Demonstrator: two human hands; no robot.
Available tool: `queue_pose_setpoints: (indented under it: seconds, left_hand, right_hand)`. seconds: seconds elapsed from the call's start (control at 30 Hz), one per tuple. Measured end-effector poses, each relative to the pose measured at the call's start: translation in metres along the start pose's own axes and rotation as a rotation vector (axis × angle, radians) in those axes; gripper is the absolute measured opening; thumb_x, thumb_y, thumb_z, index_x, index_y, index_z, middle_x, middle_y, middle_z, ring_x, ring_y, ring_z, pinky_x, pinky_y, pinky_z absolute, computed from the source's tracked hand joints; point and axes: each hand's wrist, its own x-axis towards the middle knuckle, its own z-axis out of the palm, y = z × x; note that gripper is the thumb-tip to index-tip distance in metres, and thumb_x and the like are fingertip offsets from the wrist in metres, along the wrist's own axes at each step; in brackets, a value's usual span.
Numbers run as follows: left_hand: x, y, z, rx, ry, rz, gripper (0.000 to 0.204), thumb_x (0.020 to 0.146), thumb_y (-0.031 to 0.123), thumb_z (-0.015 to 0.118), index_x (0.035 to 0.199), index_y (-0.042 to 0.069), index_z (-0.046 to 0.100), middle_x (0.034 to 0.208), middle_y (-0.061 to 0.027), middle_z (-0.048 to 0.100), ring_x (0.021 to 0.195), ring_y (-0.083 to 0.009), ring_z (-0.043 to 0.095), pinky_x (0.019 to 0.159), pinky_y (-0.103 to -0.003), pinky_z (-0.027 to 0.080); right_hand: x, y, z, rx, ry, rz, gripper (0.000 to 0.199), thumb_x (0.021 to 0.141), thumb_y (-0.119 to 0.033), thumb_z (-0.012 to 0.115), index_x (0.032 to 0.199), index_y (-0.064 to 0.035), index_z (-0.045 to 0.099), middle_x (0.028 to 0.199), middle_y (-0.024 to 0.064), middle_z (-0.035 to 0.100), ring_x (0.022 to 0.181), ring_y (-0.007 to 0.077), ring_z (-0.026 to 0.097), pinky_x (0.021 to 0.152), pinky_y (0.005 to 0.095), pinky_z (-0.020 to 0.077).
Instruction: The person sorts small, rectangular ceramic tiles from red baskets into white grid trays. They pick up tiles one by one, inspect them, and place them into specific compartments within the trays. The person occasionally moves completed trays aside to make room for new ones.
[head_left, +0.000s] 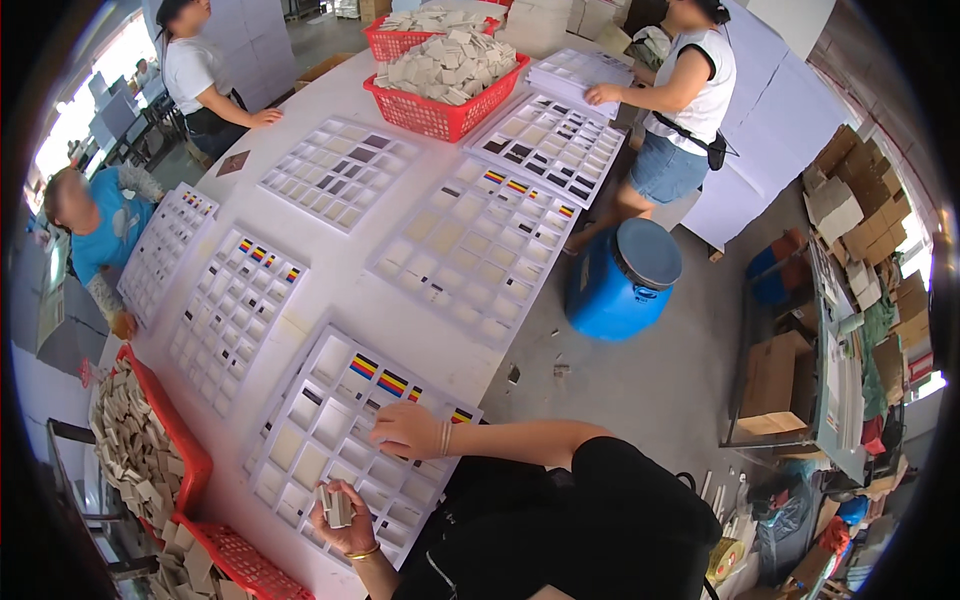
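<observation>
Pale and broad, the desk (330, 285) stretches ahead of both my grips, with grey floor (620, 395) to their right and a co-worker in a white top (712, 80) far beyond them. I judge that I am filling the white compartmented tray (333, 420) beneath me, compartment by compartment. My left grip (350, 532) is curled round a small bundle of pale pieces (338, 508), held over the tray's near left part. My right grip (405, 430), ahead and to the right of it, reaches down with bent fingers over the middle compartments; I cannot tell whether they pinch a piece. The next move, as I see it, calls for seating one piece squarely in a compartment without loosening the bundle.

Some of this tray's compartments show cream, others a dark patch, and striped patches (393, 382) line the edge beyond my right grip. Left of my left grip, a red basket (195, 465) is heaped with loose flat pieces; a second red basket (245, 562), nearer me, holds more. Far ahead of my right grip, another red basket (445, 122) is piled above its rim. Ahead and right of that grip stands a blue drum (612, 295), its lid hiding any contents.
</observation>
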Motion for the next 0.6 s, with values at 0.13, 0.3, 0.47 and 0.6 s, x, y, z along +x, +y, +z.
queue_pose_setpoints:
  seconds: [0.13,0.3,0.47,0.6]
  left_hand:
    - [0.009,-0.025,0.022,-0.121,-0.058,-0.141,0.031,0.080,0.007,0.059,0.109,0.002,0.055,0.087,-0.0067,0.047,0.088,-0.0173,0.051,0.093,-0.035,0.047]
    - [0.016,-0.027,0.015,-0.052,0.078,-0.021,0.030,0.078,0.006,0.058,0.107,0.001,0.054,0.084,-0.0059,0.046,0.084,-0.0174,0.050,0.083,-0.032,0.047]
    - [0.020,-0.031,0.012,0.038,0.020,-0.053,0.031,0.078,0.009,0.058,0.108,0.002,0.053,0.082,-0.0051,0.045,0.073,-0.0154,0.043,0.065,-0.026,0.039]
    - [0.019,-0.032,0.012,0.027,0.012,-0.068,0.029,0.079,0.011,0.058,0.107,0.004,0.055,0.084,-0.0056,0.048,0.074,-0.0159,0.044,0.065,-0.028,0.039]
  right_hand:
    - [-0.030,0.012,-0.016,0.015,0.034,0.175,0.012,0.079,-0.017,0.063,0.090,-0.0120,0.061,0.090,0.0077,0.058,0.086,0.0282,0.056,0.074,0.0397,0.0422]
    - [-0.055,0.080,-0.095,-0.156,0.657,0.369,0.014,0.081,-0.012,0.061,0.094,-0.0060,0.060,0.092,0.0106,0.059,0.087,0.0292,0.057,0.078,0.0377,0.0438]
    - [-0.112,0.241,-0.235,-0.284,1.354,0.597,0.020,0.086,-0.014,0.061,0.100,-0.0009,0.056,0.085,0.0103,0.059,0.073,0.0199,0.055,0.069,0.0318,0.0467]
    - [-0.134,0.337,-0.335,-0.388,1.364,1.062,0.043,0.083,-0.031,0.065,0.111,0.0002,0.057,0.088,0.0161,0.064,0.081,0.0249,0.062,0.075,0.0347,0.0487]
